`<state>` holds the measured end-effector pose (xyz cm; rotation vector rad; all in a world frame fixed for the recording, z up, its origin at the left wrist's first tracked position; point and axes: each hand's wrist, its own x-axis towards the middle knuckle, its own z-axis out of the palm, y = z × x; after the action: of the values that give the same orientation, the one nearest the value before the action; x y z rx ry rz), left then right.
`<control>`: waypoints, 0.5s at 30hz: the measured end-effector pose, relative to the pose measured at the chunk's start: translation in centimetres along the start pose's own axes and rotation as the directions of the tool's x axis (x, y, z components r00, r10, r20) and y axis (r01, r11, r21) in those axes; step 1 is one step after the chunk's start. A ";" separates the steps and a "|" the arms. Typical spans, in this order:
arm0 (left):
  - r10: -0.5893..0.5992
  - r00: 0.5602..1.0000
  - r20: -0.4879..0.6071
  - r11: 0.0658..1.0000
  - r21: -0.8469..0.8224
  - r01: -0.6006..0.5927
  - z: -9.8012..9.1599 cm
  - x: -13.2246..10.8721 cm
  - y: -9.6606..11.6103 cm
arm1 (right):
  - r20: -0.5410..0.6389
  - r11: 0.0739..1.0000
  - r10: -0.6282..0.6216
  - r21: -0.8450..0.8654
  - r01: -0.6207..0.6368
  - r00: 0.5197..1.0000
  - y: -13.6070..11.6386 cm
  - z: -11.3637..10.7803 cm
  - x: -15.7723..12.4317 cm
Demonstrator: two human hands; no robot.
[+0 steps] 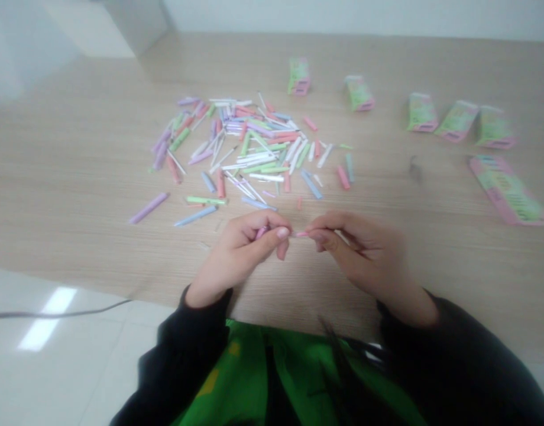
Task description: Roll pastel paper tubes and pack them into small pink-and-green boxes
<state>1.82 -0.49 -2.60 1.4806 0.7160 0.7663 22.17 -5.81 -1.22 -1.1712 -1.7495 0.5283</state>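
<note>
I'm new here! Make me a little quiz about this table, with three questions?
1. How many green-and-pink packets are on the wooden table?
2. True or false: the left hand and the right hand both pinch a pink paper strip.
3. Which hand is nearer the flat packet?

Key: 1. Six. 2. True. 3. The right hand.

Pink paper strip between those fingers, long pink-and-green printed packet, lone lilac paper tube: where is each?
Pink paper strip (300,234): head view, its exposed middle.
Pink-and-green printed packet (507,190): head view, its centre.
Lilac paper tube (148,207): head view, its middle.
</note>
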 end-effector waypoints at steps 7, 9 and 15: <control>-0.006 1.000 0.010 1.000 0.009 0.006 -0.1 0.0 0.1 | 0.015 1.000 -0.008 -0.025 0.008 1.000 -0.1 0.0 0.0; -0.011 1.000 0.014 1.000 0.000 0.011 0.0 -0.1 0.1 | 0.019 1.000 -0.010 -0.027 0.010 1.000 -0.1 -0.1 0.1; -0.002 1.000 0.028 1.000 0.002 0.002 -0.1 0.0 0.1 | 0.021 0.998 -0.043 -0.042 0.043 0.999 -0.1 -0.1 0.2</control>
<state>1.75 -0.44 -2.49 1.4890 0.6969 0.7422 22.20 -5.70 -1.00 -1.1586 -1.8071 0.4809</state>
